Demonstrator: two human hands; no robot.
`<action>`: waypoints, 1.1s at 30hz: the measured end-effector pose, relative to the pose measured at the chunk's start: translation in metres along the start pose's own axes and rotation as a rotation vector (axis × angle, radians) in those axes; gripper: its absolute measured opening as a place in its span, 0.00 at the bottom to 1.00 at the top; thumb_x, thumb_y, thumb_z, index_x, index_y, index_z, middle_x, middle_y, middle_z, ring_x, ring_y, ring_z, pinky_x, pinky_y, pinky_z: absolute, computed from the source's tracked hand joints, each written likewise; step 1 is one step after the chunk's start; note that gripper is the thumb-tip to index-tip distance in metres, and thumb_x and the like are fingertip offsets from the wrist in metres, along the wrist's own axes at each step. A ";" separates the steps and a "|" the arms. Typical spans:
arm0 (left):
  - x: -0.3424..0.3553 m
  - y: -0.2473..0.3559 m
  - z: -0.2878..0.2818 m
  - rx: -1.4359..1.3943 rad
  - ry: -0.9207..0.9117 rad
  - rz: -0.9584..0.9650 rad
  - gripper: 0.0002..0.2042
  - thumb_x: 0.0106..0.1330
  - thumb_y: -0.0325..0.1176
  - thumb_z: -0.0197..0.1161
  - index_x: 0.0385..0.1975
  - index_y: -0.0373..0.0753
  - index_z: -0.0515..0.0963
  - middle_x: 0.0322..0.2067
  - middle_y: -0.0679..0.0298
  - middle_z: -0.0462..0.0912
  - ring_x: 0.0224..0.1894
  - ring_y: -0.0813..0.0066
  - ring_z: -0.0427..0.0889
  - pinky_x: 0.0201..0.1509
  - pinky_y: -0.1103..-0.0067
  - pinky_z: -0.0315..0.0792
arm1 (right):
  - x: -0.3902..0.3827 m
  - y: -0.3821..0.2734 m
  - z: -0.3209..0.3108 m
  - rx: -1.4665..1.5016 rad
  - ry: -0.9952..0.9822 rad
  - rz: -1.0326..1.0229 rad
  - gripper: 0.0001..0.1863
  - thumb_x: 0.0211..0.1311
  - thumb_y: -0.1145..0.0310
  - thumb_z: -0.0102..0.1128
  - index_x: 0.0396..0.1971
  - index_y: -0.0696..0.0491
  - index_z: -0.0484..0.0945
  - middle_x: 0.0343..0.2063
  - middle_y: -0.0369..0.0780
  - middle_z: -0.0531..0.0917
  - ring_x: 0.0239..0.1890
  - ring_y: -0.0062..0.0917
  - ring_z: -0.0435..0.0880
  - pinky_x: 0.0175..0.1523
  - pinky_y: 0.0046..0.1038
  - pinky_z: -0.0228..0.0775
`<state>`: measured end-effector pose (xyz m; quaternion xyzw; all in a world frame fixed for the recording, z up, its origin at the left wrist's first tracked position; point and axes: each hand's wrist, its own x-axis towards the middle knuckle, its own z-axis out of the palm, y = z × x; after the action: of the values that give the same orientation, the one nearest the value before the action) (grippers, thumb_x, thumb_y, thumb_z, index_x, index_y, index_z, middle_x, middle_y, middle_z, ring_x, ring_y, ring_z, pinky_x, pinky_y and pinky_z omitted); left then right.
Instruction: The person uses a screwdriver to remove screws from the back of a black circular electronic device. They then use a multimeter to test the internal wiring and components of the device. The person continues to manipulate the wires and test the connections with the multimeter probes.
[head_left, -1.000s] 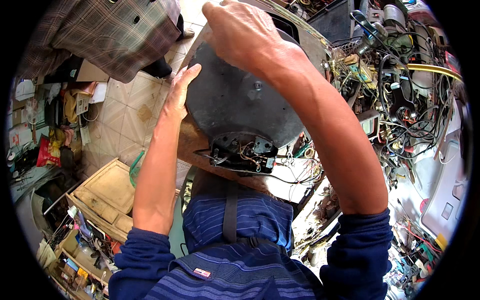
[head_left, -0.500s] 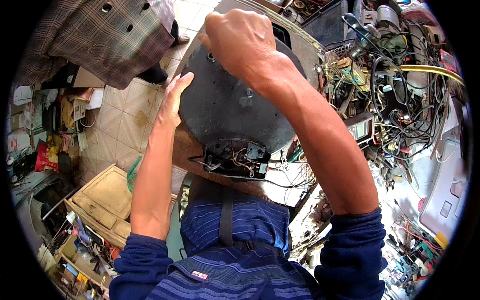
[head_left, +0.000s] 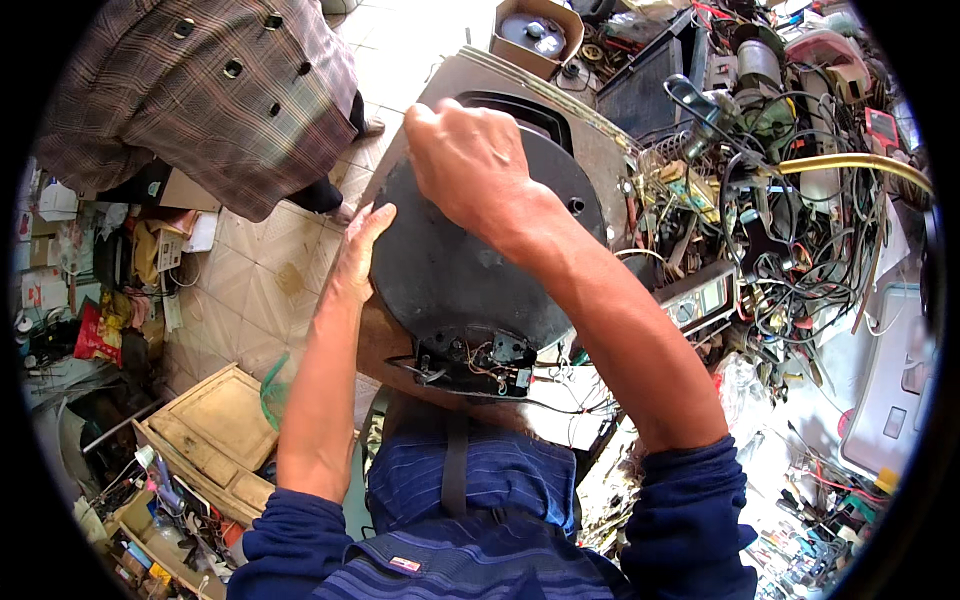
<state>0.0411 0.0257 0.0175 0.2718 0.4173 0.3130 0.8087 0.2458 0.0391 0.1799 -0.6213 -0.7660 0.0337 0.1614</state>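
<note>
A round black appliance housing (head_left: 485, 280) lies on a worn board (head_left: 385, 355) at the middle of the head view, its near end an open compartment (head_left: 470, 360) with thin wires and a black cord. My left hand (head_left: 365, 250) grips the left rim of the housing, thumb up along the edge. My right hand (head_left: 470, 165) is curled over the upper part of the housing, knuckles up; its fingertips and anything they hold are hidden beneath it. A small hole (head_left: 576, 205) shows right of my right hand.
A person in a plaid coat (head_left: 200, 100) stands at upper left. A cluttered heap of cables and tools (head_left: 780, 240) fills the right, with a cardboard box (head_left: 510, 55) at the back. A wooden cabinet (head_left: 210, 415) is at lower left, beside tiled floor (head_left: 250, 310).
The view has shifted, so the housing sits lower in the picture. My right hand has turned and shifted on the housing top, uncovering the hole at its right. My left hand stays on the rim.
</note>
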 end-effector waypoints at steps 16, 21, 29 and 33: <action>0.007 -0.009 -0.015 0.025 0.073 -0.001 0.32 0.66 0.46 0.72 0.66 0.35 0.73 0.56 0.63 0.81 0.57 0.75 0.79 0.63 0.74 0.73 | 0.005 -0.003 0.005 0.078 -0.053 -0.054 0.12 0.63 0.65 0.68 0.34 0.59 0.79 0.36 0.54 0.84 0.37 0.47 0.88 0.39 0.42 0.80; 0.002 -0.002 -0.007 0.002 0.012 -0.006 0.32 0.66 0.46 0.71 0.66 0.36 0.73 0.55 0.63 0.81 0.56 0.74 0.80 0.62 0.73 0.74 | 0.007 -0.014 -0.003 -0.004 -0.135 0.042 0.08 0.61 0.74 0.62 0.37 0.62 0.83 0.33 0.52 0.86 0.36 0.46 0.91 0.42 0.41 0.84; -0.011 0.009 0.010 0.029 0.095 -0.027 0.30 0.66 0.49 0.71 0.63 0.37 0.74 0.53 0.62 0.83 0.54 0.71 0.82 0.60 0.70 0.76 | 0.002 -0.007 -0.008 0.056 -0.189 0.128 0.11 0.62 0.67 0.68 0.32 0.60 0.80 0.35 0.54 0.85 0.41 0.48 0.89 0.42 0.43 0.81; 0.002 0.002 -0.001 0.068 0.029 -0.033 0.33 0.64 0.51 0.71 0.64 0.39 0.73 0.54 0.60 0.82 0.55 0.67 0.82 0.60 0.67 0.76 | -0.002 -0.004 -0.001 0.111 -0.027 0.017 0.10 0.62 0.69 0.67 0.37 0.61 0.82 0.35 0.55 0.85 0.41 0.48 0.89 0.43 0.43 0.81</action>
<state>0.0407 0.0291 0.0174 0.2876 0.4436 0.2892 0.7981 0.2428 0.0361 0.1819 -0.6173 -0.7599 0.0860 0.1849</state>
